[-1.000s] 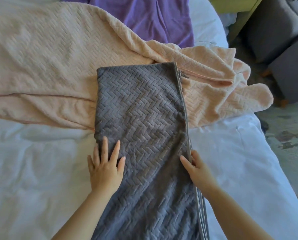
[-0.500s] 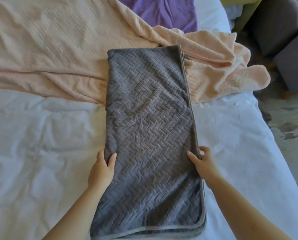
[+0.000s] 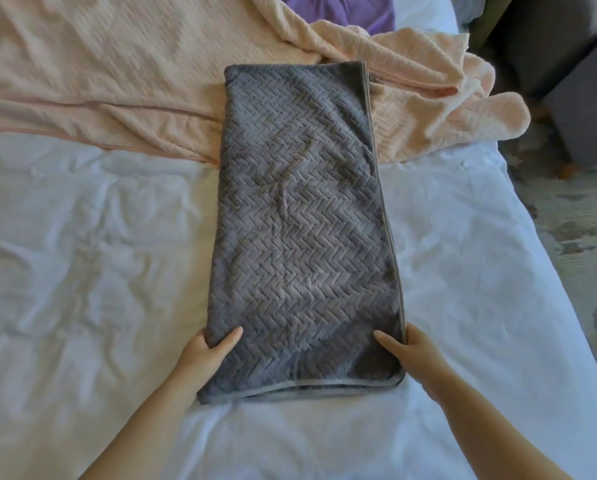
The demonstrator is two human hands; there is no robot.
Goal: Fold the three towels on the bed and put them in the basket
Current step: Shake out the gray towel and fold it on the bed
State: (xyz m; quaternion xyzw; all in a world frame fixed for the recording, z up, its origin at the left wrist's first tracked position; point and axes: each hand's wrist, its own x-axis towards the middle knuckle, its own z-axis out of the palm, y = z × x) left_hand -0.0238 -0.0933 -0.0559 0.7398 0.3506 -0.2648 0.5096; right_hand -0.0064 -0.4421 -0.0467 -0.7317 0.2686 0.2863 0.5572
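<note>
Grey towel [image 3: 304, 230] lies folded into a long strip at frame centre on the white bed sheet [image 3: 82, 271], w/ both hands on its near end. Left hand [image 3: 207, 355] grips the strip's left edge, low in the frame: thumb on top, fingers tucked under & out of sight. Right hand [image 3: 411, 355] pinches the right edge opposite, thumb on top of the cloth, fingers round the stacked hems. Both grips sit just above the near hem, which shows several layers w/ pale trim. Far end of the strip overlaps a peach towel [image 3: 117, 71], spread unfolded & rumpled across the upper frame, left edge to right. Beyond it, top centre, a bit of purple towel [image 3: 352, 12] peeks out, its near edge covered by the peach one. Right side of frame: mottled floor [image 3: 574, 237] & grey furniture [image 3: 584, 98] in the upper right corner.
</note>
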